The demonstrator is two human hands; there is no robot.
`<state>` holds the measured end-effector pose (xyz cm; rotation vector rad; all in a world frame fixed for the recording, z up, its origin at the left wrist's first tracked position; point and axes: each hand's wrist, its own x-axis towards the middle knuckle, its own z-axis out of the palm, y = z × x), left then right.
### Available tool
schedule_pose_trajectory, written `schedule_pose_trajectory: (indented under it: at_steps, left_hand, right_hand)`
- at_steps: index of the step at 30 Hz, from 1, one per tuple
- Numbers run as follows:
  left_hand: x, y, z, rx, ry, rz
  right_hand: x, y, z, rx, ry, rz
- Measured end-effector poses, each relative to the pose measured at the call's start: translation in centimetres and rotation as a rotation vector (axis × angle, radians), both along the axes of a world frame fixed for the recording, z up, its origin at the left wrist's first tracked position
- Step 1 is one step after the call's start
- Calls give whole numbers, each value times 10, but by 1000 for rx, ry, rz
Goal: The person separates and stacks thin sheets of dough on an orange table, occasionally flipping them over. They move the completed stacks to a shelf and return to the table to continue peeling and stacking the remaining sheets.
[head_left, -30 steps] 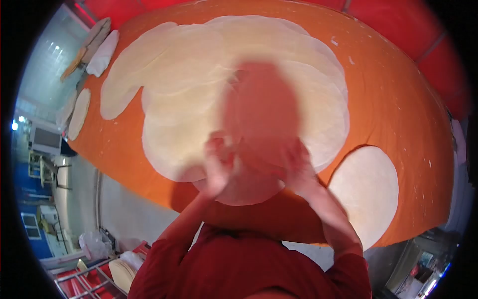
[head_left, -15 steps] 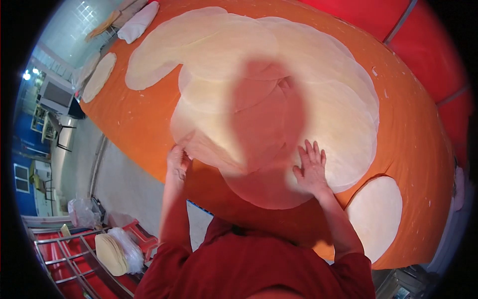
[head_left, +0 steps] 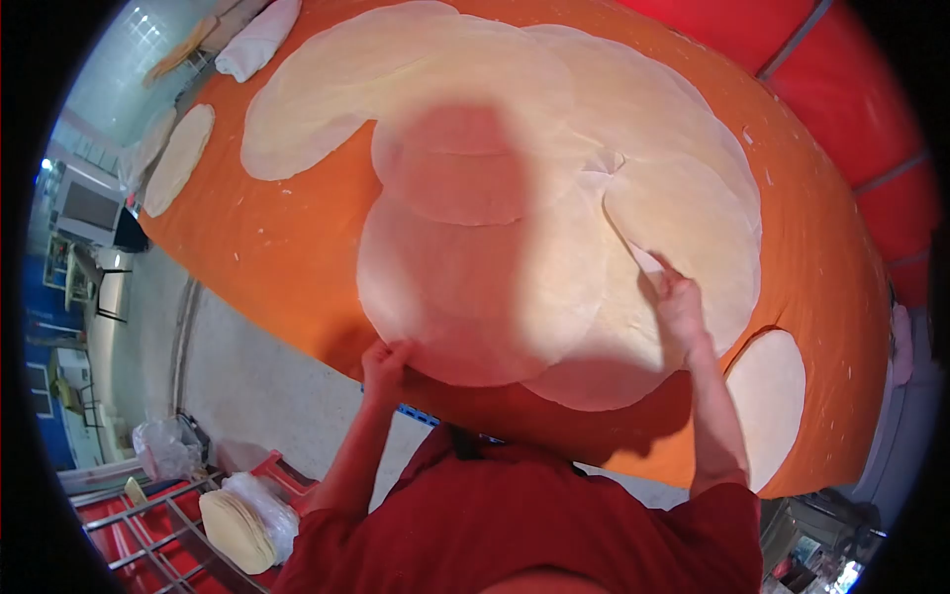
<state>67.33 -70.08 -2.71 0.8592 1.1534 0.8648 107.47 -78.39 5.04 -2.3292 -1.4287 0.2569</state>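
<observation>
Many thin round dough sheets [head_left: 475, 59] overlap in a broad layer on an orange cloth [head_left: 267, 238]. My left hand [head_left: 386, 370] is closed in a pinch on the near left rim of a dough sheet [head_left: 396, 277], which lies flat. To the right, my right hand [head_left: 680, 302] pinches the left edge of another dough sheet [head_left: 683, 213]. That edge is turned up into a small pale fold beside my fingers. A shadow falls across the sheets in the middle.
A single dough sheet [head_left: 770, 406] lies apart at the right, another [head_left: 180, 160] at the far left. A rolled white cloth [head_left: 259, 40] rests at the back left. Beside me at lower left, a stack of round sheets [head_left: 236, 533] and plastic bags [head_left: 166, 447] sit by a metal rack [head_left: 148, 530].
The folded-over dough sheet near my left hand now lies flat. My right hand has gone from spread fingers to a pinch on a sheet's edge, farther right. My left hand has shifted right and down.
</observation>
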Motion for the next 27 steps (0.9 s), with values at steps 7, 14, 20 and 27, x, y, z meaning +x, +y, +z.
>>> schedule_pose_trajectory:
  at_steps: [7,14,20,27]
  left_hand:
    - [-16,-34,28,-320,-129,-150]
    - [-23,-10,19,-288,-276,-17]
    - [-18,-11,44,-313,-392,-70]
    - [-15,-3,35,-147,-324,-59]
  right_hand:
    - [-42,44,127,-59,-491,173]
    - [-188,44,13,-121,-381,668]
    - [-225,22,3,83,-385,773]
    - [-241,-18,-19,194,-161,676]
